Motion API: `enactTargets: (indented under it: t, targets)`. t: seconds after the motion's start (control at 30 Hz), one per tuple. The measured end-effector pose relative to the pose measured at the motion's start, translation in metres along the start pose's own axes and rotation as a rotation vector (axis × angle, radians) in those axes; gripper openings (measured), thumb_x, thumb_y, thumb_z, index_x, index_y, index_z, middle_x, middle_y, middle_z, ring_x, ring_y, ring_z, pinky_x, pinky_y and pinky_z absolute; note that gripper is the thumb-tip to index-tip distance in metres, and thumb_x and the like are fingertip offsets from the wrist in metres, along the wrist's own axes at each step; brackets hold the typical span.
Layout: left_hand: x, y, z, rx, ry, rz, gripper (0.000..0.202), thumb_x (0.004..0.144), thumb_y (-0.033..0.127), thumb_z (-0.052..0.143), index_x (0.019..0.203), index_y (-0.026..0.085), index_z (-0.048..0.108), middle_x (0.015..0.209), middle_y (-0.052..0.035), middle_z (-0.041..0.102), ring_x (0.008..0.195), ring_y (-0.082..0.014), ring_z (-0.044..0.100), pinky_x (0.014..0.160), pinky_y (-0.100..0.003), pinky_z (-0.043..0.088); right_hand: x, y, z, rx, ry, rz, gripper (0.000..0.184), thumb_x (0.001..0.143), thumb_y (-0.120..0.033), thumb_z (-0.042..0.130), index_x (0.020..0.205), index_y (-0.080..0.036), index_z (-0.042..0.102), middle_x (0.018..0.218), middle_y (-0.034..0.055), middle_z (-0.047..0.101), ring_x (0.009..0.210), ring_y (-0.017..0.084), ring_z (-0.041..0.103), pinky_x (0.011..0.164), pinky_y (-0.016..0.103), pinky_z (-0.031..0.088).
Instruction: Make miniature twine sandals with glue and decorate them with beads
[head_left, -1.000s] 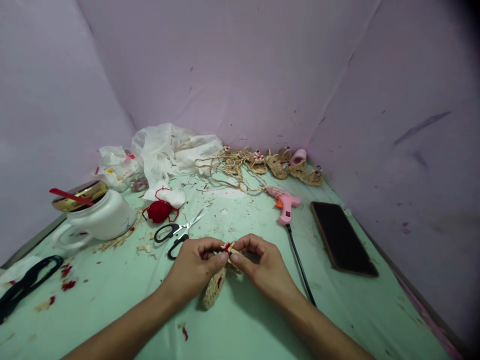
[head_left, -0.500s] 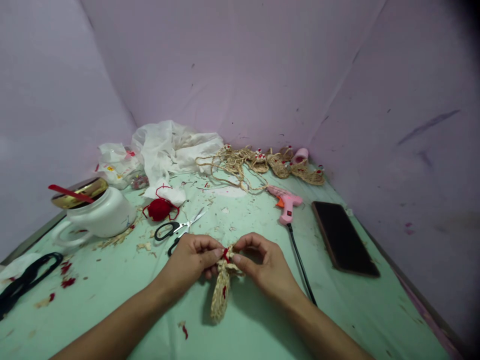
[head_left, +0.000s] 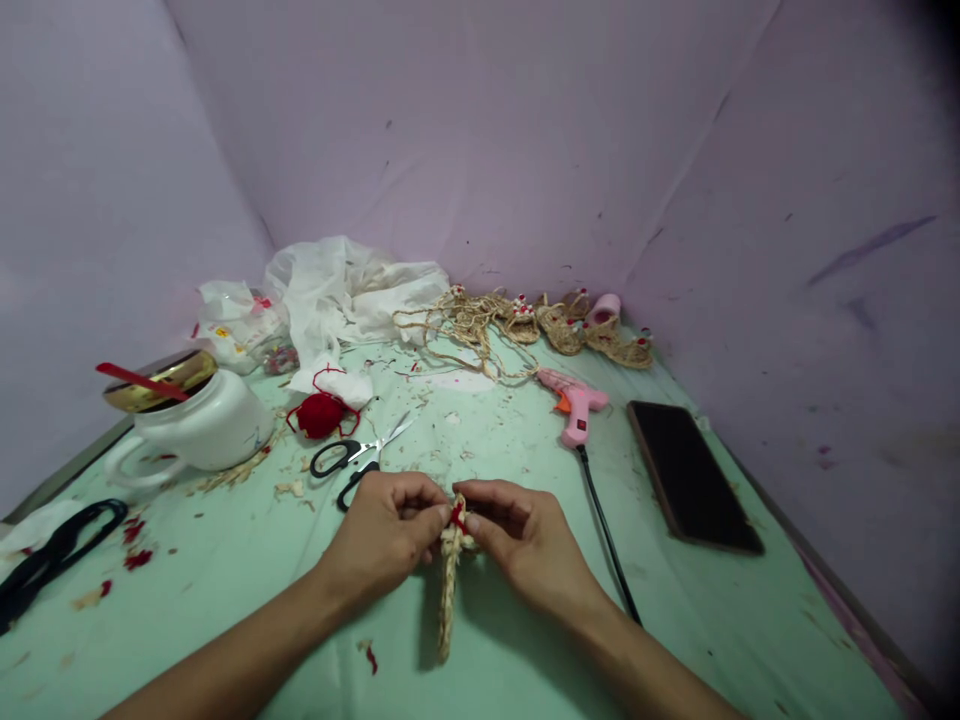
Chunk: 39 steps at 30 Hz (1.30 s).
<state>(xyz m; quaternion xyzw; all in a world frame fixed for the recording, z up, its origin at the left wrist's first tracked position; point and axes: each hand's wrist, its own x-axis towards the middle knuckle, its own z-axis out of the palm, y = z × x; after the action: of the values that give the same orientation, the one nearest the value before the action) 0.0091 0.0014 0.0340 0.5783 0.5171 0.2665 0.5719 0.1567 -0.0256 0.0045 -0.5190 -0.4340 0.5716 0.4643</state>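
Between both hands is a small braided straw slipper (head_left: 447, 600) with a bit of red yarn at its upper end. Its narrow edge faces me and the long part hangs toward the table's near side. My left hand (head_left: 397, 520) pinches the upper end from the left, thumb beside the red yarn. From the right, my right hand (head_left: 517, 520) grips the same end with thumb and fingers. Some fingertips of both hands are hidden. Just beyond my left hand lie black-handled scissors (head_left: 356, 460), blades apart.
A red yarn ball (head_left: 319, 415) lies left of centre, near a white pot (head_left: 210, 430). To the right are a pink glue gun (head_left: 577, 405) with a black cord and a phone (head_left: 694, 475). Straw slippers (head_left: 562, 328), straw cord (head_left: 480, 325) and white plastic bags (head_left: 345, 290) line the back.
The straw slipper has turned from showing its flat sole to showing its narrow edge. Both hands keep hold of its upper end, my right fingers now lying closer over it.
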Motion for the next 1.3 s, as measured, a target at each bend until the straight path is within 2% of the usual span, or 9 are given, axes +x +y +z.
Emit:
enactTargets:
  t: [0.17,0.37,0.5,0.57,0.77,0.93,1.07,1.2,1.3]
  targets:
    - [0.002,0.001,-0.003,-0.083,-0.165,0.054,0.03,0.074,0.039,0.055,0.077,0.01,0.062,0.068,-0.0048,0.062,0.06,-0.0125,0.054,0.057,-0.023,0.043,0.002,-0.011,-0.006,-0.226,0.13,-0.099,0.021,0.065,-0.026,0.065,0.082,-0.015,0.063,0.082,0.0087,0.068,0.077,0.022,0.063,0.075,0.037,0.049]
    - [-0.003,-0.005,0.003,0.14,0.072,0.163,0.023,0.07,0.026,0.058,0.089,0.014,0.055,0.076,-0.0029,0.061,0.065,-0.0135,0.057,0.06,-0.025,0.047,0.001,-0.013,-0.007,-0.314,0.124,-0.177,0.021,0.067,-0.026,0.062,0.084,-0.015,0.058,0.084,0.0076,0.065,0.08,0.021,0.062,0.073,0.035,0.049]
    - [-0.007,-0.008,0.004,0.437,0.187,0.486,0.004,0.073,0.02,0.054,0.073,0.016,0.056,0.074,-0.0022,0.06,0.067,-0.0134,0.056,0.064,-0.025,0.045,-0.002,-0.011,-0.004,-0.277,0.07,-0.174,0.023,0.069,-0.025,0.059,0.09,-0.016,0.056,0.09,0.0083,0.062,0.083,0.021,0.06,0.07,0.033,0.05]
    - [-0.01,-0.007,0.002,0.52,0.209,0.579,0.006,0.074,0.018,0.053,0.07,0.016,0.057,0.072,-0.0021,0.06,0.068,-0.0132,0.056,0.064,-0.025,0.044,-0.004,-0.012,-0.003,-0.27,0.055,-0.2,0.023,0.07,-0.023,0.059,0.091,-0.016,0.056,0.091,0.0079,0.06,0.085,0.02,0.059,0.071,0.033,0.05]
    - [-0.018,0.004,-0.004,0.815,0.279,0.524,0.015,0.074,0.021,0.048,0.064,0.017,0.059,0.061,-0.0019,0.06,0.053,-0.0133,0.053,0.052,-0.026,0.039,-0.013,-0.01,0.003,-0.31,0.045,-0.368,0.023,0.07,-0.016,0.059,0.092,-0.019,0.055,0.093,0.0047,0.056,0.084,0.017,0.057,0.074,0.032,0.05]
    - [-0.018,0.005,-0.007,0.91,0.239,0.582,0.02,0.076,0.018,0.042,0.06,0.016,0.055,0.059,-0.002,0.056,0.051,-0.0118,0.05,0.05,-0.025,0.035,-0.016,-0.008,0.005,-0.326,0.042,-0.437,0.024,0.071,-0.014,0.058,0.094,-0.02,0.055,0.093,0.004,0.056,0.082,0.017,0.056,0.071,0.031,0.049]
    - [-0.016,0.01,-0.008,0.717,0.197,0.447,0.014,0.069,0.016,0.044,0.058,0.016,0.054,0.055,0.0004,0.054,0.051,-0.0104,0.048,0.05,-0.022,0.035,-0.014,-0.012,0.004,-0.268,0.037,-0.399,0.022,0.071,-0.015,0.057,0.093,-0.02,0.055,0.091,0.004,0.057,0.081,0.017,0.058,0.072,0.031,0.049]
    - [-0.008,0.015,-0.011,0.308,0.112,0.084,0.007,0.063,0.021,0.047,0.06,0.017,0.052,0.047,0.0022,0.054,0.044,-0.0106,0.05,0.044,-0.021,0.037,-0.015,-0.015,0.004,-0.132,0.025,-0.286,0.023,0.069,-0.017,0.059,0.092,-0.02,0.055,0.089,0.0037,0.059,0.08,0.017,0.058,0.071,0.03,0.049]
    - [0.001,0.014,-0.017,0.05,0.001,-0.114,0.017,0.066,0.033,0.047,0.061,0.017,0.05,0.043,0.0017,0.055,0.036,-0.0112,0.049,0.037,-0.021,0.038,-0.014,-0.017,0.002,0.003,0.0,-0.186,0.026,0.067,-0.021,0.062,0.092,-0.02,0.055,0.084,0.0025,0.058,0.076,0.016,0.057,0.068,0.029,0.048]
